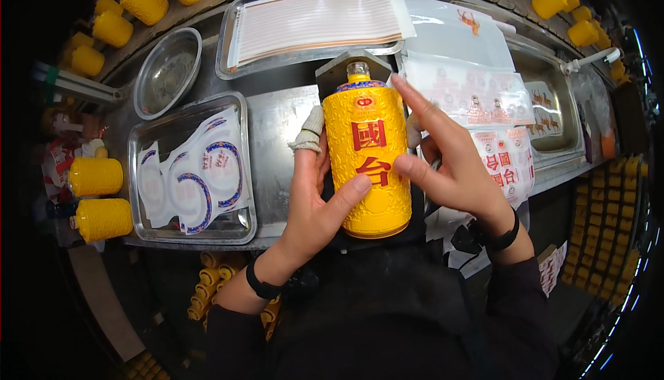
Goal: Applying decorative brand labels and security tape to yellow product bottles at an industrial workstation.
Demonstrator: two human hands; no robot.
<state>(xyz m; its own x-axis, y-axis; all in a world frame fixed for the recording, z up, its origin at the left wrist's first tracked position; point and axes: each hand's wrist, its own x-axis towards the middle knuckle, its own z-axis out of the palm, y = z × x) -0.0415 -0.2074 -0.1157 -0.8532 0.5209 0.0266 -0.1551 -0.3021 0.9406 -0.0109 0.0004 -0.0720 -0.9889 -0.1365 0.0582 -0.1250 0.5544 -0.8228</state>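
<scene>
A yellow bottle (373, 208) with an embossed surface, red characters and a blue patterned band around its shoulder stands nearly upright in front of me. Its clear glass neck is uncapped. My left hand (309, 196) grips its left side, thumb across the front; one finger wears a pale knitted cover (309, 131). My right hand (446, 155) is at the bottle's right side with its index finger stretched up by the shoulder and its thumb apart at the right edge. Its other fingers are partly hidden. Behind the bottle a grey angled metal holder (332, 72) shows.
Left are a metal tray (250, 224) of blue-edged curved decals and a round metal bowl (141, 96). A back tray (223, 61) bears striped sheets. Decal sheets (470, 100) and a basin (570, 134) lie right. Yellow bottles (97, 176) stand around the metal bench.
</scene>
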